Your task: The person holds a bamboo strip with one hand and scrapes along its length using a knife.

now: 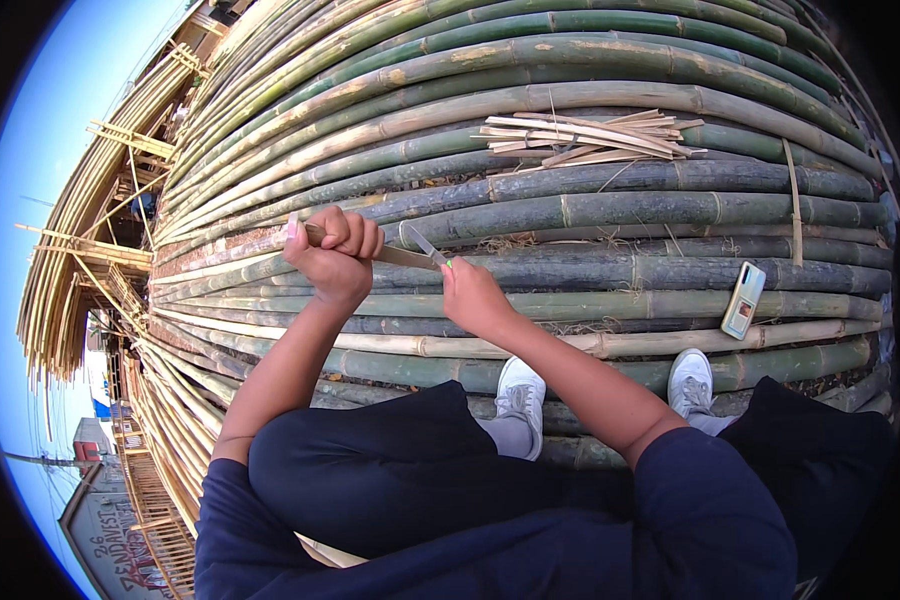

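My left hand (338, 250) is closed in a fist around a flat, brownish strip (402, 258), which looks like split bamboo. One end shows above the thumb, and the other runs right toward my right hand (473, 293). That hand is closed on a small knife (426, 244), its handle mostly hidden in the fingers and a bit of green showing. The silver blade points up and left, beside the strip's right end; whether it touches cannot be told. Both hands are above a bed of bamboo poles (610, 270).
Thin split bamboo sticks (595, 135) lie in a heap across the poles ahead. A phone (743, 300) rests on poles to the right, near my white shoes (519, 400). A single strip (792, 200) lies crosswise. More poles lean on a rack (120, 210) at left.
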